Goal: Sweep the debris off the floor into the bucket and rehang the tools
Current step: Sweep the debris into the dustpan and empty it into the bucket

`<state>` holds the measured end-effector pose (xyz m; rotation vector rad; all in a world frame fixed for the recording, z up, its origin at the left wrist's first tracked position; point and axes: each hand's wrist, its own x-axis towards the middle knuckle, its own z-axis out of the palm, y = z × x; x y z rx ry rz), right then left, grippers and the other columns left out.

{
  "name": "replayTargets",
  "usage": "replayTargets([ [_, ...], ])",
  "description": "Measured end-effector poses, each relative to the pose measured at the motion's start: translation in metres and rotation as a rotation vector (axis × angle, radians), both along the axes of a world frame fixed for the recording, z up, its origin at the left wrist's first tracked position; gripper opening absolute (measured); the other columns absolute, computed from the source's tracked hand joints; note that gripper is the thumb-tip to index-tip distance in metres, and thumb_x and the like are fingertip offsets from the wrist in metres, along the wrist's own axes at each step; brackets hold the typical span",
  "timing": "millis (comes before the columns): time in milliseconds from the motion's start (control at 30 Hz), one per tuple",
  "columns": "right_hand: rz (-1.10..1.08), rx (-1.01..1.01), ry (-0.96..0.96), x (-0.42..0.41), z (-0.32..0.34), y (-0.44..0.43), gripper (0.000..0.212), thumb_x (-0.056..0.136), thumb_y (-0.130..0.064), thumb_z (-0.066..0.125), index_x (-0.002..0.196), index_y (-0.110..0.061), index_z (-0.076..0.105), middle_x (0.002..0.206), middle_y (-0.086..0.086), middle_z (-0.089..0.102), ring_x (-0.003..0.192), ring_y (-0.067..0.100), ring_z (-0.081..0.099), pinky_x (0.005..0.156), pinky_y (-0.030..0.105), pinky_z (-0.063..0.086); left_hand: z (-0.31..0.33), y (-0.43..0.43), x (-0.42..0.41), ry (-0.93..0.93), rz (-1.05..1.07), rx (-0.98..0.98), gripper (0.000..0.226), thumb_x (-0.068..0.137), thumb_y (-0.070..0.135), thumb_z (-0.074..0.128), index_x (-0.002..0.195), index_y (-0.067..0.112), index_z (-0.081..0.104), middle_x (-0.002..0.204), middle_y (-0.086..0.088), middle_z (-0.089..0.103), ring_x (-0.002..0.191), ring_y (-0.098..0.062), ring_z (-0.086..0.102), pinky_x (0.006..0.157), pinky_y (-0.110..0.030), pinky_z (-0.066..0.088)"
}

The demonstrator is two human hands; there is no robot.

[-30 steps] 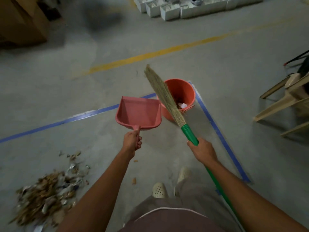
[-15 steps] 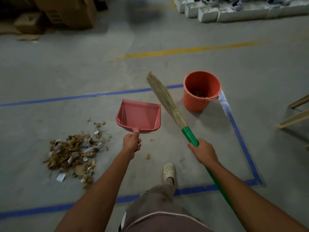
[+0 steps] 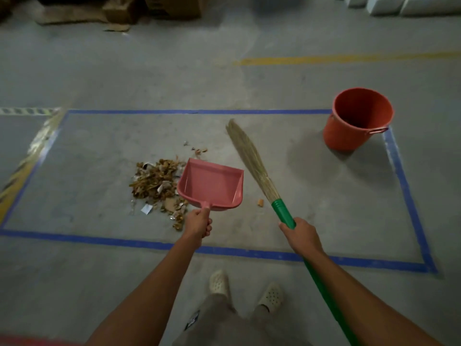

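My right hand [image 3: 300, 233] grips the green-handled straw broom [image 3: 252, 161], its long axis pointing the bristles toward 11 o'clock. It sits at 3 o'clock of the pink dustpan [image 3: 212, 186], held by my left hand [image 3: 198, 224], with the debris [image 3: 157, 181] at 9 o'clock.

We are seeing a pink dustpan [image 3: 210, 187] hovering beside the brown debris pile [image 3: 156, 183], a green-handled grass broom [image 3: 252, 161] tilting up-left, and an orange bucket [image 3: 359, 118] standing upright, seemingly holding scraps.

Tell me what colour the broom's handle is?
Green. The broom handle shows best in the head view, gripped by the right hand.
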<state>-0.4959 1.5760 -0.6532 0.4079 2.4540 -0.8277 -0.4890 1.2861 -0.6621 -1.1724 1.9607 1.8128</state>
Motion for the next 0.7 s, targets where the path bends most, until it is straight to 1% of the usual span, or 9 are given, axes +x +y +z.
replayTargets([
  [100,0.048,0.004,-0.035,0.021,-0.001,-0.041,0.033,0.091,-0.051,0.058,0.093,-0.018,0.058,0.083,0.005,0.061,0.07,0.022,0.058,0.057,0.029,0.041,-0.003,-0.04,0.03,-0.017,0.024,-0.013,0.029,0.097,0.036,0.059,0.089,0.01,0.051,0.06,-0.008,0.045,0.038,-0.012,0.037,0.037,-0.019,0.027],
  [233,0.087,0.03,-0.057,0.049,-0.004,-0.103,0.033,0.091,-0.051,0.057,0.095,-0.018,0.057,0.081,0.003,0.06,0.071,0.022,0.06,0.056,0.028,0.041,-0.016,-0.102,0.063,-0.044,0.036,-0.006,0.034,0.095,0.039,0.06,0.086,0.008,0.051,0.061,-0.008,0.047,0.039,-0.013,0.039,0.038,-0.019,0.028],
  [333,0.08,0.049,-0.07,0.074,-0.011,-0.159,0.036,0.09,-0.054,0.057,0.096,-0.018,0.058,0.083,0.004,0.063,0.072,0.024,0.064,0.058,0.031,0.049,-0.027,-0.156,0.086,-0.058,0.031,-0.001,0.035,0.094,0.04,0.061,0.086,0.007,0.053,0.06,-0.008,0.048,0.039,-0.014,0.039,0.038,-0.02,0.029],
  [400,0.056,0.052,-0.079,0.091,-0.016,-0.199,0.039,0.089,-0.055,0.058,0.097,-0.016,0.059,0.085,0.008,0.065,0.073,0.027,0.066,0.063,0.038,0.057,-0.031,-0.195,0.101,-0.075,0.027,-0.002,0.034,0.094,0.039,0.061,0.081,0.008,0.053,0.059,-0.009,0.049,0.04,-0.015,0.04,0.037,-0.021,0.031],
  [467,0.024,0.049,-0.077,0.108,-0.018,-0.239,0.039,0.089,-0.052,0.059,0.096,-0.014,0.059,0.086,0.009,0.065,0.072,0.028,0.066,0.065,0.041,0.059,-0.032,-0.234,0.115,-0.088,0.007,0.0,0.035,0.095,0.037,0.06,0.078,0.007,0.054,0.059,-0.01,0.049,0.04,-0.015,0.041,0.036,-0.022,0.032],
  [600,-0.066,0.032,-0.082,0.136,-0.016,-0.306,0.037,0.091,-0.048,0.061,0.098,-0.011,0.06,0.078,0.009,0.064,0.057,0.024,0.065,0.047,0.031,0.053,-0.031,-0.307,0.145,-0.093,0.008,0.007,0.036,0.096,0.034,0.06,0.074,0.007,0.052,0.057,-0.011,0.048,0.04,-0.016,0.039,0.037,-0.021,0.03],
  [700,-0.097,0.013,-0.109,0.151,-0.018,-0.344,0.039,0.092,-0.049,0.06,0.099,-0.01,0.061,0.078,0.012,0.067,0.056,0.026,0.067,0.047,0.032,0.055,-0.036,-0.348,0.164,-0.109,0.015,-0.003,0.038,0.097,0.033,0.059,0.07,0.008,0.05,0.057,-0.011,0.047,0.039,-0.016,0.039,0.037,-0.02,0.03],
])
